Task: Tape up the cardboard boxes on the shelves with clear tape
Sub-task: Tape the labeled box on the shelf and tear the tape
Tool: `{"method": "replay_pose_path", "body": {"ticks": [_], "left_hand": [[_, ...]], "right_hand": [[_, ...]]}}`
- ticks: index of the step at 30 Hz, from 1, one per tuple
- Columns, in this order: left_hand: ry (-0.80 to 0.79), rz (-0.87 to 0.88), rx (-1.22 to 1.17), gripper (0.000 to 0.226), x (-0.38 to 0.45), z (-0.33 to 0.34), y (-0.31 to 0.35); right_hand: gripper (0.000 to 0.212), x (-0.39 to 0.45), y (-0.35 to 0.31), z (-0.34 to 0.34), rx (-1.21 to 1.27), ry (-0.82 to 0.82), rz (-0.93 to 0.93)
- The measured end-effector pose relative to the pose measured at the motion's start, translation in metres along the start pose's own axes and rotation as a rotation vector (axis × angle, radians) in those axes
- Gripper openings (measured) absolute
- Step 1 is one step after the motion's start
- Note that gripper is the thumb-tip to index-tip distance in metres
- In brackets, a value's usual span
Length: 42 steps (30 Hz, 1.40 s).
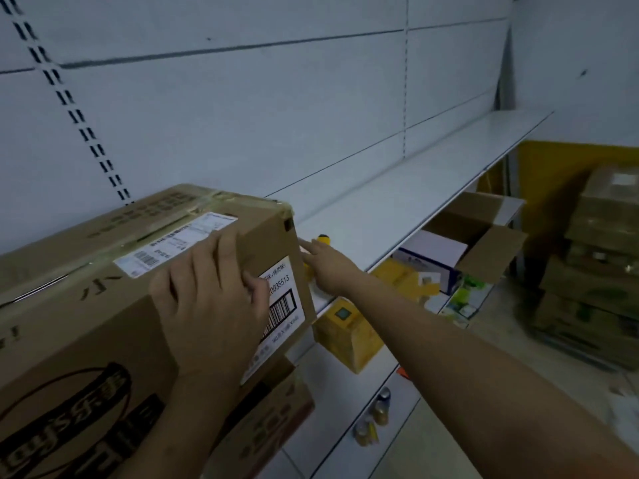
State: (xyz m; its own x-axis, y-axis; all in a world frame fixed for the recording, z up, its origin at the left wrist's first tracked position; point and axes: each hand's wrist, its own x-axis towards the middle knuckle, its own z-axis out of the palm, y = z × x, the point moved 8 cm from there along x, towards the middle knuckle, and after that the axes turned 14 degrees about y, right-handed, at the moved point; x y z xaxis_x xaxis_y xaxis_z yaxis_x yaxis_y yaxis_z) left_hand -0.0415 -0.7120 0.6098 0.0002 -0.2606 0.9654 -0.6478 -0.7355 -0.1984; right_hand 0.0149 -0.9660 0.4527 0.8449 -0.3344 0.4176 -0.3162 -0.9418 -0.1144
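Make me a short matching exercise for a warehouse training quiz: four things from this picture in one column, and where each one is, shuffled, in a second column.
Things
1. left hand
2. right hand
3. open cardboard box
4. small cans

Places
A. on the lowest shelf, near the bottom of the picture
B. reaching past the end of the big cardboard box toward a yellow object on the white shelf
C. on the top front edge of the big cardboard box, by its labels
D. under the white shelf, flaps up

Pairs: 1-C, 2-B, 3-D, 4-A
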Motion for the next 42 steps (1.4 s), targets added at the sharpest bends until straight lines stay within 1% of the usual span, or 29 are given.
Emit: {"method": "replay_pose_path", "body": {"ticks": [2,3,6,9,10,12,13,16,19,20,22,24,26,27,29,31,33,34,35,37,39,42], "left_hand": [[0.026,-0.027,0.013,0.044,0.001,0.0,0.002],[0.042,-0.037,0.022,0.044,0.002,0.001,0.004],[0.062,-0.065,0.035,0.043,0.002,0.004,0.006],[0.093,-0.09,0.034,0.043,0.004,0.004,0.007],[0.095,-0.104,0.033,0.043,0.004,0.004,0.007],[0.069,-0.129,0.022,0.044,0.007,0.004,0.009],[0.035,-0.14,0.013,0.045,0.008,0.006,0.01],[-0.146,-0.157,-0.008,0.05,0.012,0.008,0.013],[-0.393,-0.147,-0.079,0.057,0.011,0.004,0.011],[-0.447,-0.145,-0.125,0.061,0.013,0.001,0.009],[-0.493,-0.12,-0.245,0.065,0.021,-0.011,0.002],[-0.596,-0.051,-0.376,0.059,0.029,-0.022,-0.012],[-0.693,0.01,-0.473,0.055,0.031,-0.036,-0.042],[-0.725,0.033,-0.487,0.053,0.032,-0.048,-0.065],[-0.694,0.044,-0.562,0.043,0.034,-0.08,-0.12],[-0.642,-0.003,-0.652,0.037,0.033,-0.113,-0.183],[-0.548,-0.078,-0.686,0.037,0.021,-0.138,-0.249],[-0.477,-0.111,-0.701,0.041,0.013,-0.146,-0.275],[-0.433,-0.162,-0.724,0.045,0.001,-0.149,-0.295],[-0.421,-0.279,-0.806,0.047,-0.029,-0.143,-0.314],[-0.365,-0.346,-0.925,0.039,-0.049,-0.136,-0.31],[-0.314,-0.317,-1.025,0.035,-0.047,-0.13,-0.267]], "right_hand": [[0.061,0.008,0.004,0.02,-0.133,-0.122,-0.091],[0.055,0.009,0.004,0.019,-0.144,-0.119,-0.116],[0.038,0.007,0.003,-0.002,-0.137,0.04,-0.132],[0.027,-0.005,0.013,-0.016,-0.294,0.118,-0.173],[0.023,-0.008,0.019,-0.021,-0.315,0.129,-0.146],[0.017,-0.014,0.032,-0.038,-0.261,0.178,0.005],[0.016,-0.017,0.037,-0.051,-0.2,0.233,0.1],[0.032,-0.025,0.038,-0.091,0.04,0.42,0.336],[0.036,-0.028,0.012,-0.126,0.412,0.495,0.448],[0.035,-0.029,0.002,-0.137,0.492,0.51,0.468],[0.032,-0.031,-0.016,-0.161,0.562,0.572,0.535],[0.025,-0.038,-0.038,-0.185,0.573,0.672,0.618],[0.02,-0.046,-0.07,-0.208,0.467,0.773,0.655],[0.021,-0.049,-0.09,-0.217,0.405,0.794,0.662],[0.031,-0.058,-0.129,-0.224,0.325,0.796,0.69],[0.033,-0.073,-0.165,-0.233,0.244,0.869,0.695],[0.031,-0.087,-0.205,-0.244,0.16,0.958,0.638],[0.031,-0.09,-0.224,-0.248,0.152,0.967,0.598],[0.031,-0.09,-0.244,-0.249,0.16,0.941,0.558],[0.03,-0.089,-0.282,-0.245,0.161,0.83,0.479],[0.026,-0.093,-0.311,-0.241,0.131,0.75,0.416],[0.014,-0.109,-0.322,-0.239,0.114,0.688,0.438]]}}
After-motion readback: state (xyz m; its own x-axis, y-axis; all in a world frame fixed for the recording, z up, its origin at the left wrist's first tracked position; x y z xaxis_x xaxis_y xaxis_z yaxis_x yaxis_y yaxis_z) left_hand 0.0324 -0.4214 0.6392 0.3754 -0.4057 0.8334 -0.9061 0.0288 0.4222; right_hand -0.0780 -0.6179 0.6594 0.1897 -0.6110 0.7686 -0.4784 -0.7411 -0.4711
